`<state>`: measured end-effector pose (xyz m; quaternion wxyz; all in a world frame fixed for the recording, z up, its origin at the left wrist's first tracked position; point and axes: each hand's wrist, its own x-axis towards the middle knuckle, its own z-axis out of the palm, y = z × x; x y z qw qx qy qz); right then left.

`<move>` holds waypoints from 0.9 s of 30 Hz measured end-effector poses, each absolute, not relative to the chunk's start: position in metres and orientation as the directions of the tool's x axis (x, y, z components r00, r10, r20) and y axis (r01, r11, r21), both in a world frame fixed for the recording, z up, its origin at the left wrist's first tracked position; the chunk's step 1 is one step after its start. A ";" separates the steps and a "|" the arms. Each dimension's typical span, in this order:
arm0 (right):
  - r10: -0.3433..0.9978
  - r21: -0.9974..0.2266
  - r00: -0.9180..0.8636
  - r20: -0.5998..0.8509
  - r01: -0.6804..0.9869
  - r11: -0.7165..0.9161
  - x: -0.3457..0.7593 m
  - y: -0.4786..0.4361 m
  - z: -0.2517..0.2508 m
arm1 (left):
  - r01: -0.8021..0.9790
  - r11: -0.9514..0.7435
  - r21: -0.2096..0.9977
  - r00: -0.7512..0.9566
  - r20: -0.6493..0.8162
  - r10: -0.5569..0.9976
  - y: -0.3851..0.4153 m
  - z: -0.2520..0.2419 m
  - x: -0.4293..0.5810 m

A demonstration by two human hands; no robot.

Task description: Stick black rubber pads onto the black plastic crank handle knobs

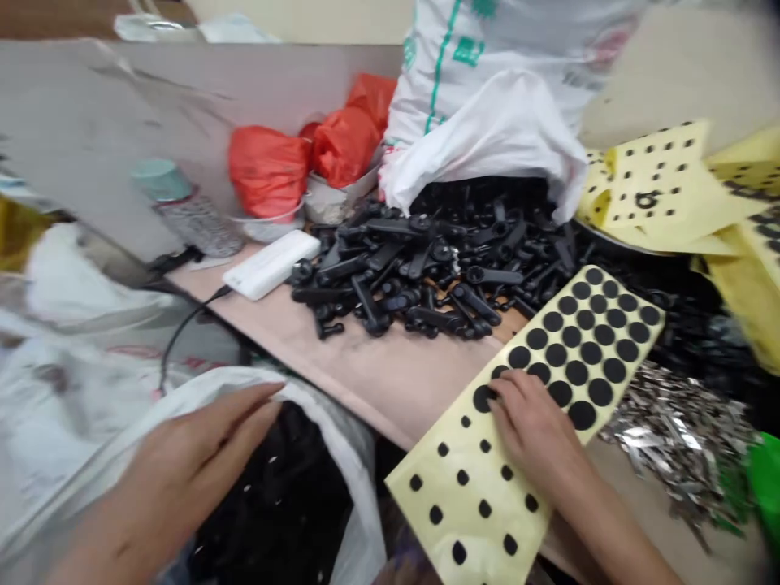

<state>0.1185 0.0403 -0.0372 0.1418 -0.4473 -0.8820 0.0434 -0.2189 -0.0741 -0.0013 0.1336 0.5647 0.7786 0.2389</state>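
Observation:
A yellow backing sheet (451, 479) with rows of round black stickers (576, 372) lies slanted over the table's front edge. My right hand (536, 431) is on it, thumb and fingertips closed at the edge of a round black sticker (485, 398). Below that row, the sheet carries only small black dots. On the left, my left hand (188, 455) hovers over an open white sack (359, 479) of black parts, its fingers stretched out and holding nothing. A pile of black plastic crank-like parts (396, 276) covers the middle of the table.
Behind the pile leans a large white woven sack (487, 122). A white power bank (272, 264) with a cable, a spray can (195, 215) and red bags (268, 169) stand left. Metal strips (682, 439) and used yellow sheets (664, 179) are at right.

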 end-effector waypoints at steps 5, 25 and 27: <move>0.821 -0.184 -0.536 0.197 0.802 0.568 0.129 0.036 -0.040 | 0.811 0.153 0.565 -0.230 0.067 0.971 -0.055 0.010 -0.197; 0.857 -0.269 -0.438 0.272 0.820 0.504 0.126 0.029 -0.043 | 0.888 -0.297 0.351 0.242 0.192 0.951 0.066 -0.007 -0.085; 0.830 -0.222 -0.453 0.325 0.817 0.532 0.126 0.027 -0.045 | 0.891 -0.310 0.331 0.265 0.176 0.948 0.070 -0.009 -0.080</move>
